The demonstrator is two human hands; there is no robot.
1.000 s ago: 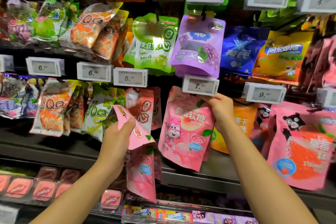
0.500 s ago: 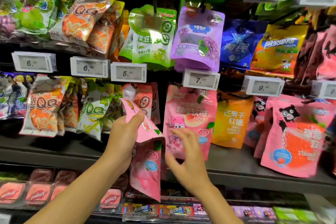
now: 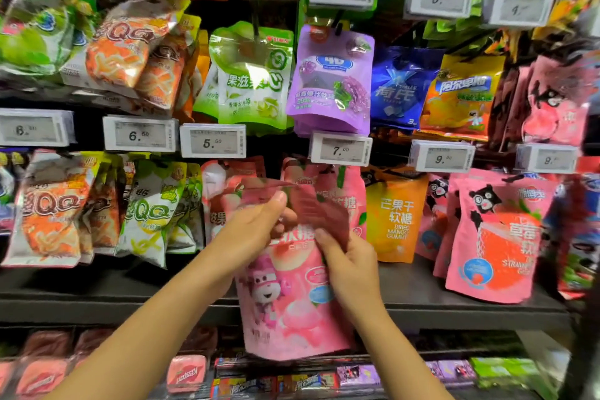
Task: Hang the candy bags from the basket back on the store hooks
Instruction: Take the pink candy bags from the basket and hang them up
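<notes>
Candy bag (image 3: 292, 299) held by both hands (image 3: 256, 224) (image 3: 349, 266), top apparently folded

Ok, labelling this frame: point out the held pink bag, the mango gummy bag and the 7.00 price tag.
pink bag (image 3: 285, 308), head view, front panel by the cartoon.
mango gummy bag (image 3: 394, 217), head view, printed front.
7.00 price tag (image 3: 339, 150), head view, display face.

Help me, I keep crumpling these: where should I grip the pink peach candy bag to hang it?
Pinch the flat top header of the pink peach candy bag from both side edges, coming from the front. The lower body looks full, while the top is thin and currently folded between the left hand and right hand.
</notes>
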